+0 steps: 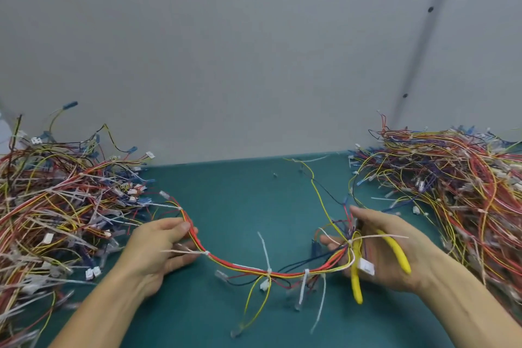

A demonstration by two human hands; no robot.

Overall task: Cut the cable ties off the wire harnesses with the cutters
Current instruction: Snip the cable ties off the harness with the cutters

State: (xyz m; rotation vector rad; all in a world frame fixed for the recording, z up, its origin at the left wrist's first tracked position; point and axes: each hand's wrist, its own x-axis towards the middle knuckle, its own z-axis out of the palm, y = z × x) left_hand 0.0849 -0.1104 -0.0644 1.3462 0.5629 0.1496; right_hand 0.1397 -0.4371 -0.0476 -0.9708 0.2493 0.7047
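Note:
A wire harness (254, 268) of red, yellow and dark wires sags in a curve between my two hands above the green mat. Several white cable ties (267, 256) are still bound around it, their tails sticking out. My left hand (158, 248) pinches the harness's left end between thumb and fingers. My right hand (387, 248) holds the right end of the harness together with the yellow-handled cutters (395, 251), whose handles lie across the palm and point down. The cutter jaws are hidden among the wires.
A large heap of harnesses and cut ties (56, 206) lies on the left, another heap of tied harnesses (452, 178) on the right. The green mat (226, 183) runs back to a grey wall. A loose yellow wire (313, 178) trails over the mat.

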